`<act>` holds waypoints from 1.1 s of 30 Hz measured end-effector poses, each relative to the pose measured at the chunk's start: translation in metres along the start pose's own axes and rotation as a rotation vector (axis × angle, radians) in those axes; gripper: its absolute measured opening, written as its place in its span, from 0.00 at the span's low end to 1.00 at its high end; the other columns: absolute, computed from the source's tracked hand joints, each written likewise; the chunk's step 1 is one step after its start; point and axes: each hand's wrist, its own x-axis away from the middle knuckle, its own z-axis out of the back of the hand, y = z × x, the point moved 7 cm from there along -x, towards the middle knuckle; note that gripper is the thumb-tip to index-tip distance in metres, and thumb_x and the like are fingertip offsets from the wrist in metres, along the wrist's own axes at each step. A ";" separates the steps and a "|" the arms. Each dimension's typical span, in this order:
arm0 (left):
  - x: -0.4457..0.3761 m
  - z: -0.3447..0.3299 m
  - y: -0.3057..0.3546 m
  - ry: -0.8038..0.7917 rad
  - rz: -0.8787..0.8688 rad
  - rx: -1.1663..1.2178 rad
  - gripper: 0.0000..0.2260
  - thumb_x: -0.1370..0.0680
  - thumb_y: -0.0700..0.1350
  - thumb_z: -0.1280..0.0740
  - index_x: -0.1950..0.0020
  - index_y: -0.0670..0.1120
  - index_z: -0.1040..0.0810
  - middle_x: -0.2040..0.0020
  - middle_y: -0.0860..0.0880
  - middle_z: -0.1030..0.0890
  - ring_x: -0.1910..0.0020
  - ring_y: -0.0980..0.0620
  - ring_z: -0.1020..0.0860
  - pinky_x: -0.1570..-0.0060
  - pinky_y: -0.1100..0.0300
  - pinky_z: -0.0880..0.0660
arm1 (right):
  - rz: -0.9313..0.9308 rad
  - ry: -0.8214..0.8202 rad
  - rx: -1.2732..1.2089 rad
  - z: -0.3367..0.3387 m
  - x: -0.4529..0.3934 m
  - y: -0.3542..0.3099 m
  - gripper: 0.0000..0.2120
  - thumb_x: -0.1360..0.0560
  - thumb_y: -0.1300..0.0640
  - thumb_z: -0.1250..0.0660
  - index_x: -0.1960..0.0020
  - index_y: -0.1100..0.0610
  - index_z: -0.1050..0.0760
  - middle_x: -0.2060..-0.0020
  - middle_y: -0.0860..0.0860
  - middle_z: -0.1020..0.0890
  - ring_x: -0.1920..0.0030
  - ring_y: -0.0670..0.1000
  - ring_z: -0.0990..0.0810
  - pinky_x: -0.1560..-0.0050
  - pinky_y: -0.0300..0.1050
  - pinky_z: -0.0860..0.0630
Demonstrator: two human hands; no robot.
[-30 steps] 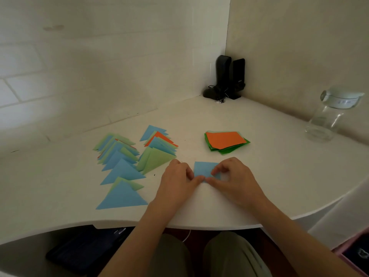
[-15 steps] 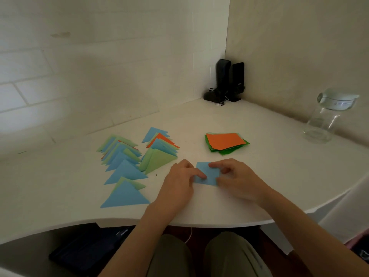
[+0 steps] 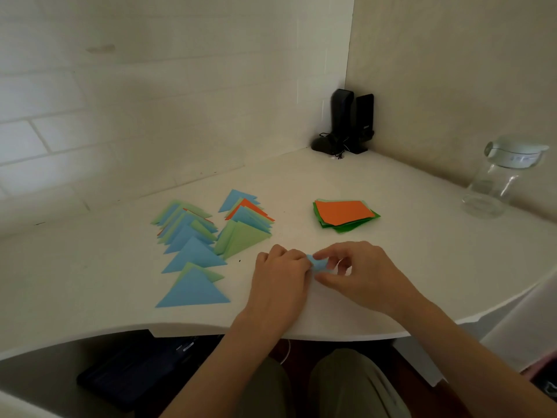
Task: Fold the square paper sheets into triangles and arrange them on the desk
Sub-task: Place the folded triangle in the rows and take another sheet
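Lifted since: blue sheet (image 3: pixel 318 263) pinched above white desk (image 3: pixel 391 267).

The room is softly lit and rather dim, a muted daylight with no hard glare. The white counter (image 3: pixel 391 267) takes the light evenly; shadows on it are faint, a slight one just beneath the hands and thin ones beside the folded triangles. Below the counter's front edge everything drops into deep shadow. The wide lens bends that edge into a curve and bows the wall tiles left of the counter. The wall above the counter looks washed and soft, and the fingers over the counter's front are slightly smeared.
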 end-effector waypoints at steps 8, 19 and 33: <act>0.006 0.002 -0.048 0.034 0.201 0.211 0.03 0.30 0.49 0.26 0.60 0.51 0.17 0.53 0.57 0.17 0.51 0.51 0.26 0.52 0.55 0.35 | -0.100 0.035 0.095 -0.015 -0.001 0.022 0.09 0.27 0.43 0.33 0.51 0.43 0.18 0.59 0.45 0.29 0.59 0.43 0.29 0.60 0.35 0.35; 0.006 -0.004 -0.046 -0.043 0.392 -0.053 0.19 0.25 0.65 0.40 0.53 0.51 0.22 0.48 0.52 0.28 0.46 0.51 0.33 0.47 0.57 0.35 | -0.272 0.085 0.221 -0.021 -0.011 0.019 0.15 0.32 0.32 0.35 0.62 0.43 0.25 0.54 0.43 0.29 0.57 0.44 0.28 0.61 0.41 0.33; 0.004 -0.008 -0.063 -0.085 0.379 0.120 0.10 0.27 0.59 0.33 0.57 0.53 0.23 0.51 0.53 0.27 0.47 0.52 0.32 0.47 0.56 0.32 | -0.286 -0.111 0.122 -0.018 -0.022 0.030 0.13 0.32 0.41 0.29 0.57 0.45 0.29 0.56 0.41 0.26 0.55 0.44 0.27 0.56 0.44 0.31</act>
